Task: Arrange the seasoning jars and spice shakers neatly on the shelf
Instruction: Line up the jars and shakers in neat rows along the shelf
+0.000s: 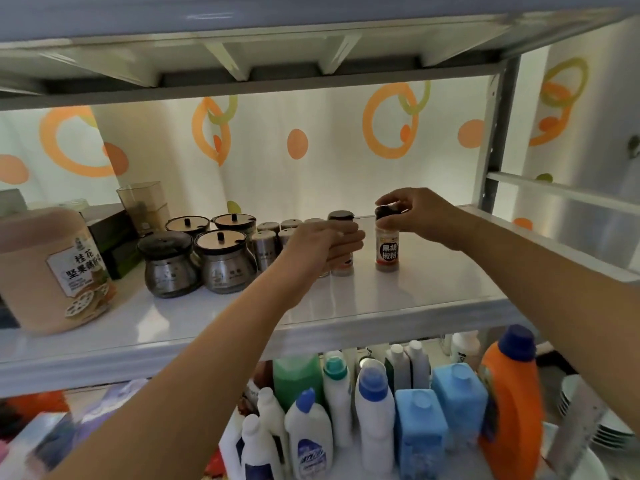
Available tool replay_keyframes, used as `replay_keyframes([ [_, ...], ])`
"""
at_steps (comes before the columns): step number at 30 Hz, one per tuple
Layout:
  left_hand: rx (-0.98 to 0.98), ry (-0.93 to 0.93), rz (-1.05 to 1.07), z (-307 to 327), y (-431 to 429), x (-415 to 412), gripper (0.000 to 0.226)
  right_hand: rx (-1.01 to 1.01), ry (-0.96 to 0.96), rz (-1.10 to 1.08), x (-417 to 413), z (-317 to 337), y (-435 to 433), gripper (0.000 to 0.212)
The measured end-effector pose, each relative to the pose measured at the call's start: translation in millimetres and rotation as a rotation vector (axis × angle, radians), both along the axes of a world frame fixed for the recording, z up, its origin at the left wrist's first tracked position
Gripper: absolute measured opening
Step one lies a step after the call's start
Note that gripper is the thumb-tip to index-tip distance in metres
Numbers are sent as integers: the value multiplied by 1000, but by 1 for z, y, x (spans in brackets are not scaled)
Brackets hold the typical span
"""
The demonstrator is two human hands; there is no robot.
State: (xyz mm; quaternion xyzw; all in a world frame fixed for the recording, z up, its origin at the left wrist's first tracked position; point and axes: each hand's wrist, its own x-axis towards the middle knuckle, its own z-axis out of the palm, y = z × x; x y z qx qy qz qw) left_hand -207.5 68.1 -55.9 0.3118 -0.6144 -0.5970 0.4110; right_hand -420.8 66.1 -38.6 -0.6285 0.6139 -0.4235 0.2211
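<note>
White shelf [415, 299] holds steel jars [225, 265]. Left hand [322, 244] grips a spice bottle [341, 218]; right hand [415, 213] pinches the cap of the pepper bottle [387, 252].

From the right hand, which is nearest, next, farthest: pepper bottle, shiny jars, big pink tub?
1. Pepper bottle: the right hand pinches its cap.
2. Shiny jars: in the middle, to its left.
3. Big pink tub: far left end.

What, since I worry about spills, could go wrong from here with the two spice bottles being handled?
The right hand pinches the black-capped pepper bottle with the printed label only by its cap; lifted so, it might slip or tip. The left hand grips the dark-lidded spice bottle right beside the small steel shakers; sliding it toward them could knock some over.
</note>
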Motion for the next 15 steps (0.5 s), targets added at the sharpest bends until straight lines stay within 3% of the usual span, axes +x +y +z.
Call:
replay_keyframes([
  [6, -39, -86, -11, -32, -11, 14, 36, -56, -160, -121, 5, -51, 11, 76],
  [15, -13, -76, -63, -47, -22, 24, 39, -27, -118, -176, 7, -57, 0, 52],
])
